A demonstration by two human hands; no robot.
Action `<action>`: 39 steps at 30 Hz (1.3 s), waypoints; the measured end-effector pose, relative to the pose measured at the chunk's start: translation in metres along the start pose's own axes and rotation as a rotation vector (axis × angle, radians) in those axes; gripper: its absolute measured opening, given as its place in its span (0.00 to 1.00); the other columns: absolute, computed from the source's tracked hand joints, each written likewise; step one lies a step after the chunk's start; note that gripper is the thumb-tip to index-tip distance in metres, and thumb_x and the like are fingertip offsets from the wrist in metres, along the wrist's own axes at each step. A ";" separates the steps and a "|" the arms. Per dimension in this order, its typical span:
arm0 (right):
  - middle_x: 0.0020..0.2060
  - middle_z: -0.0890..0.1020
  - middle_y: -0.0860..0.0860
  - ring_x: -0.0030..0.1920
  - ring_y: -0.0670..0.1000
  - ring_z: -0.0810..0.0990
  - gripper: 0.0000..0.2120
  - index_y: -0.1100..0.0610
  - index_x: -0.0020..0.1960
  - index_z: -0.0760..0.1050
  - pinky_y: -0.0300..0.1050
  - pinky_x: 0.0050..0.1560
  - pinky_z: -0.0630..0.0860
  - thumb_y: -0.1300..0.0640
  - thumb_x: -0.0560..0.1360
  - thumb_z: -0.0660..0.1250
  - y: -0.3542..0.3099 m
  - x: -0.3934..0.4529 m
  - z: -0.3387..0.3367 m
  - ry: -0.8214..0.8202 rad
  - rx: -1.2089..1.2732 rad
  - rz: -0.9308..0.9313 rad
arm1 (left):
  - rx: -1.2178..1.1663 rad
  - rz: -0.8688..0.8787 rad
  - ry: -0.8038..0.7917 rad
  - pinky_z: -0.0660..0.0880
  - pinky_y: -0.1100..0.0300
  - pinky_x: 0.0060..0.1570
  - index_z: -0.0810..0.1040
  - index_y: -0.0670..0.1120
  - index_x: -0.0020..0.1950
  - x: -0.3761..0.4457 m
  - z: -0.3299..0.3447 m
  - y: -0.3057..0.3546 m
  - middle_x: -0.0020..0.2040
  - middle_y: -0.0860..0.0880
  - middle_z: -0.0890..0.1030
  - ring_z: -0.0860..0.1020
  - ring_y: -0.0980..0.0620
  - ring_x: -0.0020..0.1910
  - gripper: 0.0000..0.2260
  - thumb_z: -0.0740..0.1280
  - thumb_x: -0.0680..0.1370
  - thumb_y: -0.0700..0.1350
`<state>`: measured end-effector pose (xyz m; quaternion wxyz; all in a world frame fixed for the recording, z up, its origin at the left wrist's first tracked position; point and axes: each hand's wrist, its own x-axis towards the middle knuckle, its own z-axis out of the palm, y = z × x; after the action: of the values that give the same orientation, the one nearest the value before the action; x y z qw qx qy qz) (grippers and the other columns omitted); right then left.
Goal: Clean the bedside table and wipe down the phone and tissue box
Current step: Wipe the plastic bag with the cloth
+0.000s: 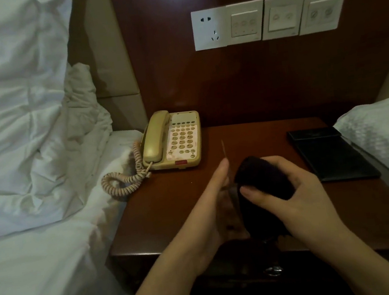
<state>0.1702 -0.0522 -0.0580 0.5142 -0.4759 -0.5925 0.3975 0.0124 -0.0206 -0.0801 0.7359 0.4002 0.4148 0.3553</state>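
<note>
We count one bedside table (172,213), dark reddish wood, between two beds: one with white bedding (30,141) on our left, one whose white corner (380,131) shows at the right. On the table stands one phone (172,142), beige, at the back left corner; its long axis runs front to back, leaning slightly, the handset (156,137) cradled along its left side and parallel to that axis. One coiled cord (129,176) leaves the front of the phone and loops off the table's left edge onto the bedding. One flat black pad (332,153) lies at the right side, well apart from the phone, its long axis also front to back, angled toward the right bed. On the wall panel behind we count four plates (268,17) in a row: one socket and three switch plates. We see two hands over the front middle of the table. The right hand (298,193) grips one dark cloth (263,188), bunched into a lump, thumb across its near side and fingers curled over the top; the cloth's tail hangs toward the table's front edge. The left hand (210,208) is just beside the cloth, fingers straight and pressed together, pointing toward the wall; whether it touches the cloth we cannot tell. We cannot identify a tissue box.
</note>
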 end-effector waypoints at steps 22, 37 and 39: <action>0.69 0.58 0.35 0.66 0.36 0.61 0.14 0.40 0.52 0.72 0.32 0.62 0.64 0.46 0.71 0.73 0.032 0.016 0.009 0.192 -0.394 -0.059 | 0.293 0.342 0.025 0.77 0.68 0.53 0.81 0.50 0.62 0.002 -0.002 -0.007 0.56 0.53 0.86 0.83 0.58 0.59 0.18 0.54 0.85 0.53; 0.45 0.82 0.43 0.44 0.44 0.81 0.08 0.44 0.50 0.76 0.38 0.38 0.77 0.48 0.73 0.73 0.053 0.042 -0.086 0.468 -0.133 0.147 | 0.224 0.419 0.158 0.82 0.54 0.50 0.76 0.47 0.65 0.065 0.033 0.030 0.53 0.44 0.87 0.86 0.46 0.53 0.13 0.56 0.86 0.47; 0.46 0.82 0.46 0.44 0.48 0.83 0.08 0.43 0.48 0.75 0.46 0.40 0.80 0.47 0.73 0.73 0.057 0.043 -0.100 0.522 -0.111 0.178 | 0.262 0.424 0.155 0.82 0.54 0.52 0.75 0.47 0.65 0.090 0.050 0.039 0.53 0.45 0.87 0.86 0.47 0.53 0.12 0.56 0.86 0.47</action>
<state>0.2775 0.0012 -0.0870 0.5859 -0.6397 -0.4166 0.2720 0.0856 0.0581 -0.0582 0.5529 0.5418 0.4194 0.4741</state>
